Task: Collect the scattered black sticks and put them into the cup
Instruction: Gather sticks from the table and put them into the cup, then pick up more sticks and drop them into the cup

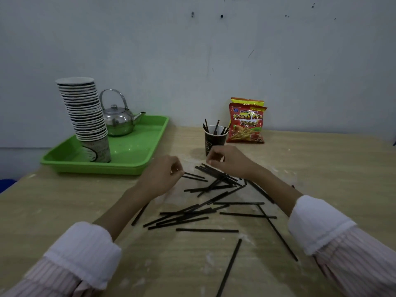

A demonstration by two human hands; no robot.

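Head view: wooden worktop, black sticks scattered across its middle, crossing each other in a loose pile, one lone stick lying nearer the camera. Dark cup stands upright behind the pile, a few sticks already upright inside it. Left hand low over the pile's far-left edge, fingers curled together at the ends of two sticks; real pinch or just touching, cannot tell. Right hand just in front of the cup, fingertips bunched, motion-blurred; whether it holds a stick, cannot tell. Red snack bags right of the cup against the wall. Green tray on the left carries a stack of paper cups and a metal kettle.
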